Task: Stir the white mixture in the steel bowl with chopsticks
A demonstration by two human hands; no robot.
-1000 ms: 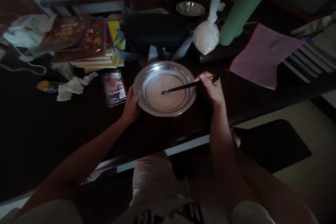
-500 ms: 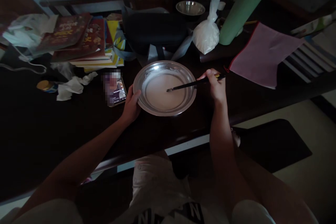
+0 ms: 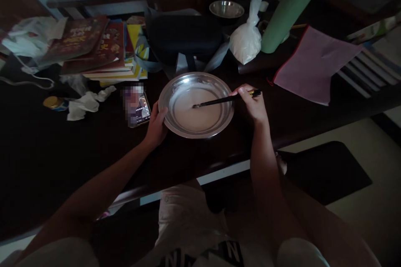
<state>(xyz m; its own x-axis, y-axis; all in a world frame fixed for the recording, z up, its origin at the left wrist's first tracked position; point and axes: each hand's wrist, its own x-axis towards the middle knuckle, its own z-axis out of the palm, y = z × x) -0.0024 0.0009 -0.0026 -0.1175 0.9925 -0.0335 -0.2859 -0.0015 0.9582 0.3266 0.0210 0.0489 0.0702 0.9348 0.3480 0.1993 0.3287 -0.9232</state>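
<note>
A shallow steel plate [image 3: 175, 87] with a pale white liquid in it sits on the dark table [image 3: 62, 154] in front of me. My left hand [image 3: 156, 127] grips its left rim. My right hand [image 3: 252, 104] holds dark chopsticks [image 3: 216, 101] just past the right rim. The chopstick tips rest in the liquid near the plate's middle.
A phone [image 3: 138, 106] lies left of the plate, with crumpled tissue [image 3: 84, 104] and stacked books [image 3: 100, 50] further left. Behind the plate are a dark bag [image 3: 184, 37], a white powder bag [image 3: 246, 41], a small steel bowl [image 3: 226, 9], a green roll [image 3: 291, 8] and pink paper [image 3: 313, 64].
The chopstick tips went right across the liquid, then back left toward the plate's middle, my right hand moving with them. My left hand stayed on the rim.
</note>
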